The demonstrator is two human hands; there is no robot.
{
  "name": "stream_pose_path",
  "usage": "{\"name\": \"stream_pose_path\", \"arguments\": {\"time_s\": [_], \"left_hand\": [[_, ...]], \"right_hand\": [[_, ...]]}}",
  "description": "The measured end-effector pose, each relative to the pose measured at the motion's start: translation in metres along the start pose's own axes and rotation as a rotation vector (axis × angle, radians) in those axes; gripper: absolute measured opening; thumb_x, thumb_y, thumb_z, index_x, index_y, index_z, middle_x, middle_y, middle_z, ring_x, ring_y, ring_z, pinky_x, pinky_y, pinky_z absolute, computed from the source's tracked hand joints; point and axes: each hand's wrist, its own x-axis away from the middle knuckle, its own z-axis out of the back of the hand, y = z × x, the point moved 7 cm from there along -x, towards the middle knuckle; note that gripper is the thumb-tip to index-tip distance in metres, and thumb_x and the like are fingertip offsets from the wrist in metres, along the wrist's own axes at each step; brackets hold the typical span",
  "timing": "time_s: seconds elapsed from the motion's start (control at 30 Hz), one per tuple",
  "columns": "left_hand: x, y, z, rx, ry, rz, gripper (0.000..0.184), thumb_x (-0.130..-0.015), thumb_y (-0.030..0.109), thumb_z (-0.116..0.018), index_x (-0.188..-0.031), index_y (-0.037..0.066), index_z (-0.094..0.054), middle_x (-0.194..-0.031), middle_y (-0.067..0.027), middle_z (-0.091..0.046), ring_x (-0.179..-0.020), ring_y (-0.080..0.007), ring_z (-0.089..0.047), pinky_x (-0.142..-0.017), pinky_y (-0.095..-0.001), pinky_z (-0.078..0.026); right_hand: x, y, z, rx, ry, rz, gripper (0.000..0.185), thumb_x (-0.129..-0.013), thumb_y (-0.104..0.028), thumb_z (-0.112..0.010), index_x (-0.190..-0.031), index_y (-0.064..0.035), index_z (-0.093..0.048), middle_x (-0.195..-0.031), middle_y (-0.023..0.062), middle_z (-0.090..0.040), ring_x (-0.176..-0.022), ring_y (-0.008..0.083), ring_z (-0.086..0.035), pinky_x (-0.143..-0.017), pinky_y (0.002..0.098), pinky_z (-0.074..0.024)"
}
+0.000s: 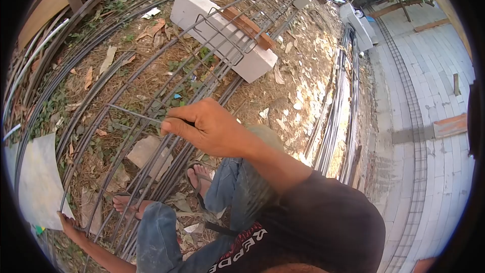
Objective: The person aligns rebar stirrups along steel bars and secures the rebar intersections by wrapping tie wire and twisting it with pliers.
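- The right hand (204,127) is closed in a pinch, thumb against fingers, on the end of a thin, straight length of grey steel rod (134,112).
- From that pinch the rod runs off to the left, crossing over long, dark grey steel bars (214,85) that pass beneath the grip.
- The left hand (73,228) is low and well apart from the right-hand grip, by the lower corner of a pale, flat, smudged sheet (38,182); I cannot tell whether its fingers hold a bar end or only touch one.
- Ahead of the pinch, a long white rectangular block (257,65) stands under the bars, with a reddish-brown wooden piece (247,28) on top.
- Below and left of the pinch, a flat grey-brown slab (149,156) lies on the littered soil under the bars.
- The step in hand looks like placing the rod across the bars.
- The next move, I judge, calls for a firm pinch, the rod squared to the bars, and the left hand steadying the far side.
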Motion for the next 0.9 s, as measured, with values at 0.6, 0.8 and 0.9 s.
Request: {"name": "stream_pose_path", "arguments": {"time_s": [0.6,0.8,0.9], "left_hand": [[0.0,-0.001,0.001,-0.052,0.0,0.035,0.046,-0.097,0.052,-0.071,-0.094,0.007,-0.062,-0.061,0.0047,-0.026,-0.056,-0.0093,-0.024,-0.052,-0.0299,-0.024],[-0.001,-0.003,0.002,-0.049,0.041,0.038,0.046,-0.095,0.053,-0.073,-0.095,0.008,-0.062,-0.061,0.0047,-0.027,-0.056,-0.0087,-0.026,-0.051,-0.0298,-0.024],[0.0,-0.001,0.001,-0.042,0.003,0.028,0.045,-0.095,0.053,-0.073,-0.093,0.009,-0.062,-0.061,0.005,-0.027,-0.055,-0.0086,-0.026,-0.051,-0.0296,-0.023]], "right_hand": [[0.0,-0.001,-0.001,0.03,0.036,0.018,0.043,-0.105,-0.041,-0.056,-0.091,-0.0051,-0.075,-0.067,0.0175,-0.062,-0.063,0.0372,-0.062,-0.06,0.0477,-0.0467],[0.0,-0.003,0.001,0.051,0.036,0.025,0.044,-0.105,-0.042,-0.055,-0.09,-0.005,-0.074,-0.068,0.0185,-0.062,-0.064,0.039,-0.062,-0.061,0.0483,-0.0469],[0.0,-0.002,0.001,0.037,0.034,0.032,0.041,-0.105,-0.04,-0.056,-0.092,-0.0044,-0.073,-0.068,0.0182,-0.06,-0.062,0.0362,-0.06,-0.059,0.0454,-0.0456]]}}
